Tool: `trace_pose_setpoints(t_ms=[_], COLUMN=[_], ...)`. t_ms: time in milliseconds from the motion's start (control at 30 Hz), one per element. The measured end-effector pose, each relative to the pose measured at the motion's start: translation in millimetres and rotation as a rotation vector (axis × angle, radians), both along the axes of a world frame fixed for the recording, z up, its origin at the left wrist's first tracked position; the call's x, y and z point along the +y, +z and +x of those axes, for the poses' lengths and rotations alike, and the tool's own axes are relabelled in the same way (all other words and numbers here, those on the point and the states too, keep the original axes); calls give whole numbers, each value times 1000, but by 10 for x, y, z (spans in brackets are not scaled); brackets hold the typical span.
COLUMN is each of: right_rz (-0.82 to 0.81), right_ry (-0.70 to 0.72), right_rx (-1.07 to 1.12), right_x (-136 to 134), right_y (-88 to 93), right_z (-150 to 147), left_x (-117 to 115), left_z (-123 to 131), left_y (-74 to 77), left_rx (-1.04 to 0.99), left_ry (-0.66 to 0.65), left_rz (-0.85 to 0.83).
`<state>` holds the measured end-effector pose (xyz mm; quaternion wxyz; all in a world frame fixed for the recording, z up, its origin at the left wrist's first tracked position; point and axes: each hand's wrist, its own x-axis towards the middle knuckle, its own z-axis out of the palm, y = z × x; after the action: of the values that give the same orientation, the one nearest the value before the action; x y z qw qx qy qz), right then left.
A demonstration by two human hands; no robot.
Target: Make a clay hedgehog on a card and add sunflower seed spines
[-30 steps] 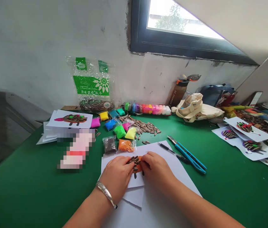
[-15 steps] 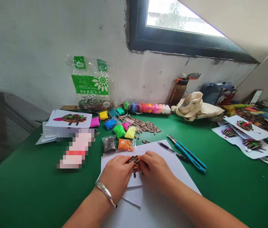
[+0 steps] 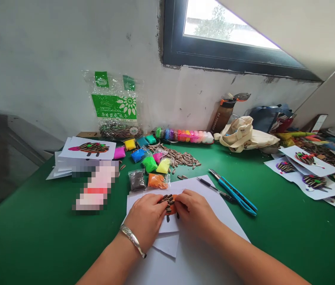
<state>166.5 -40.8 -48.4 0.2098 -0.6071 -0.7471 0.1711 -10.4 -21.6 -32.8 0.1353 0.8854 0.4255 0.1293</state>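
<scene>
A small picture of striped sunflower seeds [image 3: 169, 201] set in orange clay [image 3: 172, 209], with dark legs below, lies on white paper [image 3: 170, 226]. My left hand [image 3: 145, 215], a silver bangle at its wrist, rests on the picture's left side, thumb and forefinger against the seeds. At the right end of the clay my right hand [image 3: 195, 209] is closed, its thumb and fingertips pinched together. Whatever sits between those right fingertips is hidden. Larger white sheets [image 3: 197, 257] lie under the picture.
Bags of coloured clay [image 3: 157, 181] and loose sunflower seeds [image 3: 181, 156] lie beyond my hands. A pen [image 3: 215, 188] and a blue utility knife [image 3: 237, 194] are at right. Finished seed pictures [image 3: 314, 180] lie far right, others [image 3: 88, 148] at left. A bottle [image 3: 223, 114] stands behind.
The view has shifted very slightly. Both hands stay at the picture, with the right fingertips hardly moved at the clay's edge.
</scene>
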Motion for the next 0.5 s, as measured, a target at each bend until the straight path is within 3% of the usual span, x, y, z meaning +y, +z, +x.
trace_pose_setpoints(t_ms=[200, 367, 500], right_rz=[31, 33, 32], right_ry=[-1, -99, -94], right_rx=[1, -259, -367], right_x=[79, 330, 569], right_y=[-1, 80, 129], right_z=[118, 331, 392], left_x=[-1, -11, -7], left_z=[0, -17, -36], left_y=[19, 9, 0], left_rx=[15, 14, 5], left_ry=[3, 10, 18], left_rz=[-11, -15, -12])
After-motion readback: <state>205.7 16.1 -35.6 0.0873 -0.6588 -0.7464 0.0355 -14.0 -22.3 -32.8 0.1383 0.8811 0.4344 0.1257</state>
